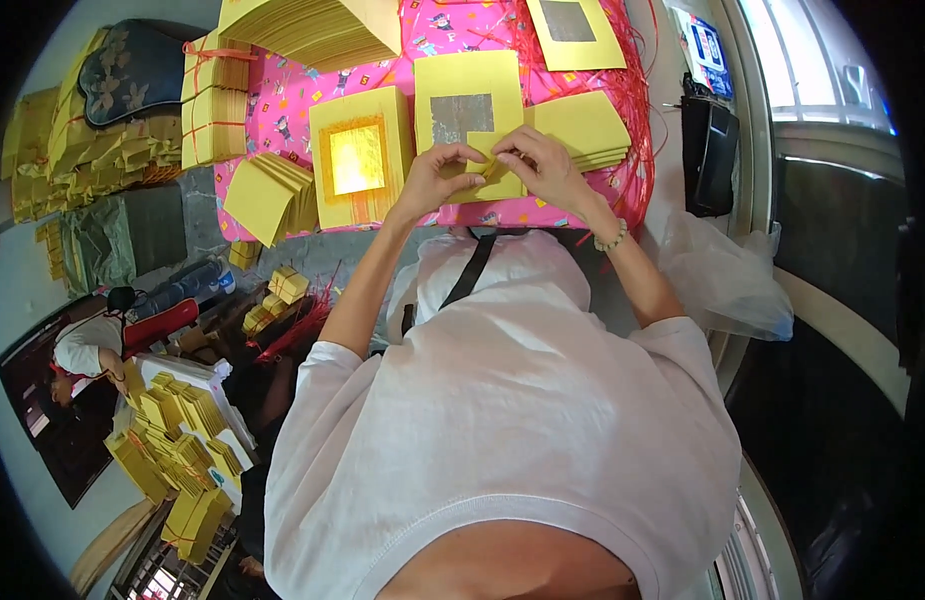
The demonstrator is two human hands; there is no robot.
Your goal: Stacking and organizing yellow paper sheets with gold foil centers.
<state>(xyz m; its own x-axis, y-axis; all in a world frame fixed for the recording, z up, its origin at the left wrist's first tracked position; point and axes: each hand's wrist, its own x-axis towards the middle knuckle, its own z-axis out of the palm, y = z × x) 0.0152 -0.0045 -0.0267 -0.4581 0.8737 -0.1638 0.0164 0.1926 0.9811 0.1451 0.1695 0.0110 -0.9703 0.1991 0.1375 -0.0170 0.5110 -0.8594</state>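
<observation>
R hand point(545, 170) pinches a yellow sheet point(500, 184) narrowly, just right of the foil stack point(354, 160); L hand point(429, 180) curls at its edge, can't tell if gripping. Looks like a fold or roll, so I'd square edges 1st, then press gently w/ thumbs, no tearing.

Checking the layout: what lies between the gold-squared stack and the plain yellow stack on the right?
Yellow paper with a silver square, left hand and right hand over its lower part, in the head view.
</observation>
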